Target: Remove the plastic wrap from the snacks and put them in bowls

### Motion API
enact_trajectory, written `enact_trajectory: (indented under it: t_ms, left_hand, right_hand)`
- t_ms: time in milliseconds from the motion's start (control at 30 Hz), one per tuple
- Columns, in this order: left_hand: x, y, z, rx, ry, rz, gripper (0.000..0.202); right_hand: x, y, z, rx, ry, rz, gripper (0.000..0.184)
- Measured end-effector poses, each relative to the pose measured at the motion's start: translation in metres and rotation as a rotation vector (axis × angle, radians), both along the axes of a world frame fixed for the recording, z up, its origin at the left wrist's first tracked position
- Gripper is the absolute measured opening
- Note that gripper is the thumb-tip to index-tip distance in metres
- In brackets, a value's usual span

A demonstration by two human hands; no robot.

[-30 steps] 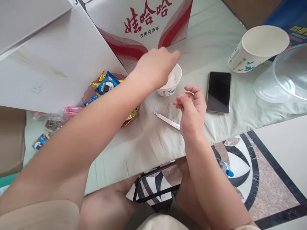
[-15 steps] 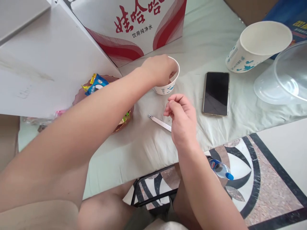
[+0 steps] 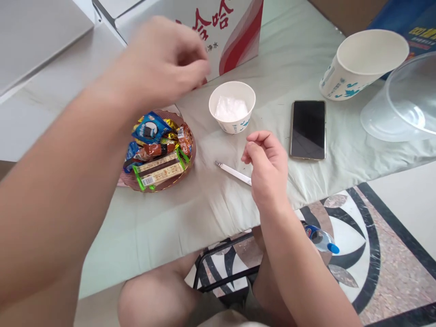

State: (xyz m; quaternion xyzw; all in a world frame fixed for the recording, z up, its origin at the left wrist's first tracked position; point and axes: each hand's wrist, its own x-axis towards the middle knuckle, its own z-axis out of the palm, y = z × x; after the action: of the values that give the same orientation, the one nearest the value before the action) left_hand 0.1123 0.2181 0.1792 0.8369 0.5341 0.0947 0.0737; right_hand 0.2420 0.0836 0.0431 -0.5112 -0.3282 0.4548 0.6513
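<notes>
My left hand (image 3: 173,61) is raised over the left side of the table, in front of the printed carton. It is smeared by motion, with the fingers curled and the thumb pointing right; whether it holds anything is unclear. A paper bowl (image 3: 232,127) with blue print stands to its right, and a crumpled white, filmy wad (image 3: 231,108) lies inside. My right hand (image 3: 267,163) hovers just below the bowl, thumb pressed to curled fingers; any small thing in that pinch is hidden. Beside it lies a slim white stick-like tool (image 3: 233,172) with a metal tip, its other end behind the hand.
A pink glass dish (image 3: 192,159) of wrapped snacks sits at left, below my left forearm. The carton (image 3: 241,36) stands behind. To the right are a phone (image 3: 308,129), a large paper tub (image 3: 366,56) and a clear plastic tub (image 3: 378,113). A bottle (image 3: 322,238) lies lower down.
My left hand has come out of the paper bowl and swung up and left, uncovering the white wad and the snack dish. My right hand keeps its pinched pose; the view has shifted slightly.
</notes>
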Motion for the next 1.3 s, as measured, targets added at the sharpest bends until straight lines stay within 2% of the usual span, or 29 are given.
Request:
enact_trajectory:
  t_ms: [33, 100, 167, 267, 333, 400, 500, 600, 667, 767, 900, 1033, 1200, 1300]
  left_hand:
    - [-0.025, -0.018, 0.000, 0.066, -0.078, 0.019, 0.020]
    - [-0.079, -0.055, -0.011, 0.172, -0.207, 0.108, 0.019]
    - [-0.129, -0.090, -0.034, 0.247, -0.292, 0.232, 0.022]
    - [-0.178, -0.128, -0.079, 0.198, -0.384, 0.268, 0.050]
    - [-0.192, -0.141, -0.104, 0.069, -0.349, 0.284, 0.073]
    - [-0.198, -0.147, -0.121, 0.000, -0.302, 0.273, 0.080]
    - [-0.205, -0.147, -0.134, 0.005, -0.282, 0.218, 0.063]
    - [-0.212, -0.144, -0.139, 0.073, -0.276, 0.128, 0.039]
    - [-0.210, -0.142, -0.138, 0.114, -0.242, 0.062, 0.032]
    - [-0.191, -0.142, -0.129, 0.082, -0.083, 0.032, 0.026]
    - [-0.143, -0.141, -0.109, -0.019, 0.153, 0.107, 0.026]
    - [-0.094, -0.139, -0.093, -0.082, 0.348, 0.201, 0.027]
    - [-0.051, -0.126, -0.087, -0.194, 0.364, 0.147, 0.031]
    - [-0.026, -0.109, -0.088, -0.205, 0.323, 0.136, 0.031]
  right_hand:
    - [-0.001, -0.001, -0.001, 0.021, -0.051, -0.022, 0.002]
    - [-0.004, -0.002, -0.004, 0.057, -0.179, -0.066, 0.006]
    - [-0.008, -0.002, -0.006, 0.074, -0.352, -0.099, 0.012]
    - [-0.006, 0.000, -0.006, 0.119, -0.705, -0.083, 0.022]
    - [0.002, 0.009, -0.005, 0.156, -0.949, -0.039, 0.032]
    - [0.012, 0.023, -0.004, 0.150, -1.155, 0.014, 0.045]
    - [0.025, 0.051, -0.004, 0.101, -1.378, 0.151, 0.049]
    - [0.033, 0.072, -0.006, 0.099, -1.521, 0.313, 0.028]
    - [0.037, 0.080, -0.007, 0.101, -1.595, 0.362, 0.020]
    - [0.049, 0.082, -0.007, 0.100, -1.638, 0.353, 0.026]
    - [0.081, 0.073, -0.007, 0.155, -1.581, 0.213, 0.034]
    - [0.111, 0.054, -0.001, 0.215, -1.506, 0.060, 0.031]
    - [0.132, 0.038, 0.012, 0.228, -1.482, 0.000, 0.023]
    - [0.147, 0.039, 0.018, 0.216, -1.505, -0.038, 0.029]
